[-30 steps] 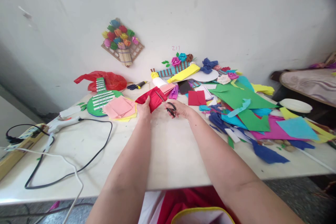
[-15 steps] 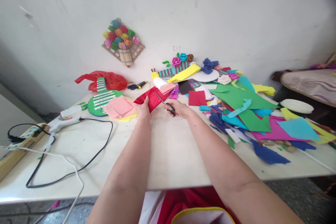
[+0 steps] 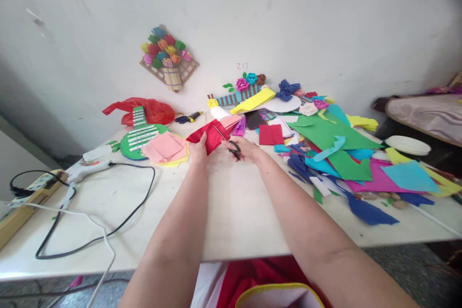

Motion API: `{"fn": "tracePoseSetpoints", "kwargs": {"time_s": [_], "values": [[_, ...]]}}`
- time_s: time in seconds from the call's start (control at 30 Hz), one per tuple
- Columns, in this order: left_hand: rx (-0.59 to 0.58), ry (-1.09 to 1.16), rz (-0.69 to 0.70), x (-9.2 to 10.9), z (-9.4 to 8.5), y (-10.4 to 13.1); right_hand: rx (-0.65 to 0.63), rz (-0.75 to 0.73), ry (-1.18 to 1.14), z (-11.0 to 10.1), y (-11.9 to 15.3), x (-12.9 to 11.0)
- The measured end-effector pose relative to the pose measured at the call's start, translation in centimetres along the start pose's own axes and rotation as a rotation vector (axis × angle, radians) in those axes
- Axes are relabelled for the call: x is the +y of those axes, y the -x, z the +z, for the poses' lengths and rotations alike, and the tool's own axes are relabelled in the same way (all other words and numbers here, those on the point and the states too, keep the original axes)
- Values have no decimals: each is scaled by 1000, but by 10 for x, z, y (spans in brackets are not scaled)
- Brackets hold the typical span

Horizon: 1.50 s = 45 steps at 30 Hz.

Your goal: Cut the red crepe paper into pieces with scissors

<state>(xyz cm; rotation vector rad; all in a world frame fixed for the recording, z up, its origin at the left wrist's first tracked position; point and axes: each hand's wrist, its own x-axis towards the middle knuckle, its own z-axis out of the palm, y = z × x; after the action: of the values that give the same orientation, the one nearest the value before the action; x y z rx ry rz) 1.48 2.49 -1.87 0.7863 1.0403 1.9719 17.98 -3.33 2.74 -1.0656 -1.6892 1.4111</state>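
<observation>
Red paper (image 3: pixel 212 138) is pinched in my left hand (image 3: pixel 198 149), which is closed on its lower left edge above the table. My right hand (image 3: pixel 248 149) is closed around the black handles of a pair of scissors (image 3: pixel 234 149). The scissor blades point up and left and lie across the red paper. Just left of my left hand are stacked pink paper pieces (image 3: pixel 165 148) on yellow paper. A folded red piece (image 3: pixel 271 134) lies to the right, beyond my right hand.
A green guitar-shaped craft (image 3: pixel 139 137) and a glue gun (image 3: pixel 88 168) with a looping black cable are on the left. Black-and-yellow pliers (image 3: pixel 189 117) lie at the back. Coloured paper scraps, including a large green sheet (image 3: pixel 325 130), cover the table's right side.
The red paper has shifted and tilted slightly between my hands, its right part drawn in toward the scissors. Both hands have stayed in nearly the same place.
</observation>
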Motion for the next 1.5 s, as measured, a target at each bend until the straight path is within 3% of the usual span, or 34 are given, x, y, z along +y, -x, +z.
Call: {"fn": "tracePoseSetpoints", "kwargs": {"time_s": [0.27,0.53,0.77,0.93,1.17,1.5], "values": [[-3,5,-34,-2,2,4,47,72,-42,-1,-1,1],[20,84,-53,0,2,2,71,4,-56,2,-8,9],[20,80,-52,1,0,1,122,37,-70,8,-6,3],[-1,109,-56,1,0,1,82,11,-63,5,-8,7],[-78,46,-69,-1,2,5,77,41,-98,-1,-9,12],[-36,-85,-79,-3,1,3,105,41,-123,3,-13,15]]}}
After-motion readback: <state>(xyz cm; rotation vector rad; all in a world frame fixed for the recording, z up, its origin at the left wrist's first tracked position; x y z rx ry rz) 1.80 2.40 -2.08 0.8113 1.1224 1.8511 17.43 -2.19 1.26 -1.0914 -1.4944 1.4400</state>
